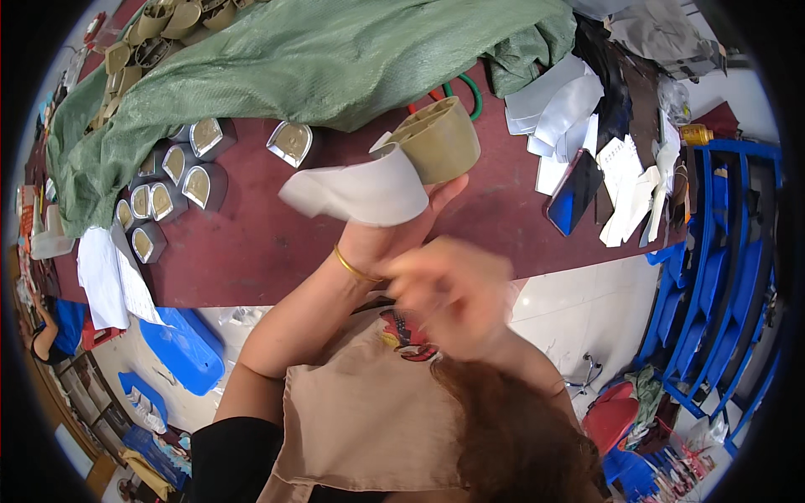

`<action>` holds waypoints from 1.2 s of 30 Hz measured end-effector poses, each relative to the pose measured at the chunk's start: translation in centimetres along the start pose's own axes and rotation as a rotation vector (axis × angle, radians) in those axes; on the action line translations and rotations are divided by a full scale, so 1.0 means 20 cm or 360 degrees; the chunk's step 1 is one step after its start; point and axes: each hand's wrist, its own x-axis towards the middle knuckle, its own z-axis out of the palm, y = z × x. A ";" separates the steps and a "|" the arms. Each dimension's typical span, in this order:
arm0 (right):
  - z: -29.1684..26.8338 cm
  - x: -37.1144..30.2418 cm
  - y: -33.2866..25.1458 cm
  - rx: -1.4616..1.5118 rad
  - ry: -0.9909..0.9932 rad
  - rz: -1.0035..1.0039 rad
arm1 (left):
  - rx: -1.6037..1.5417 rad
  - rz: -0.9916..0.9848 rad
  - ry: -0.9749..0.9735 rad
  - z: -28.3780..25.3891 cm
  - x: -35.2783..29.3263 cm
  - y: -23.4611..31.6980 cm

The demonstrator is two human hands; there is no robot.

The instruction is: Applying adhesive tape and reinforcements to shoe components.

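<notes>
My left hand point(390, 239), with a gold bangle at its wrist, holds up a khaki shoe heel point(444, 138), thick and hollow-looking at the top. A silvery-white strip of sheet point(365, 191) curves against the heel's near side, its free end sticking out to the left. Most of the left fingers are hidden behind these two. Beside the left wrist, my right hand point(457, 293) is smeared by motion, so its fingers cannot be made out. Several silver-covered heels point(204, 186) with khaki D-shaped faces stand on the dark red table point(277, 251).
A green woven sheet point(335, 63) spans the table's far side, with bare khaki heels point(155, 21) piled beyond it. To the right lie silvery sheet pieces point(563, 105), a phone point(574, 193) and papers point(620, 180). A blue rack point(713, 277) stands at the right.
</notes>
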 end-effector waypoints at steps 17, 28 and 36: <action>0.01 0.04 0.20 0.0378 0.0482 0.0413 | 0.0189 -0.0179 0.0294 0.03 -0.11 0.02; 0.02 0.06 0.21 0.0544 0.0614 0.0613 | 0.0296 -0.0098 0.0235 0.04 -0.09 0.02; -0.01 0.06 0.27 0.1067 0.0532 0.0822 | 0.0400 -0.0078 0.0269 0.01 -0.10 0.00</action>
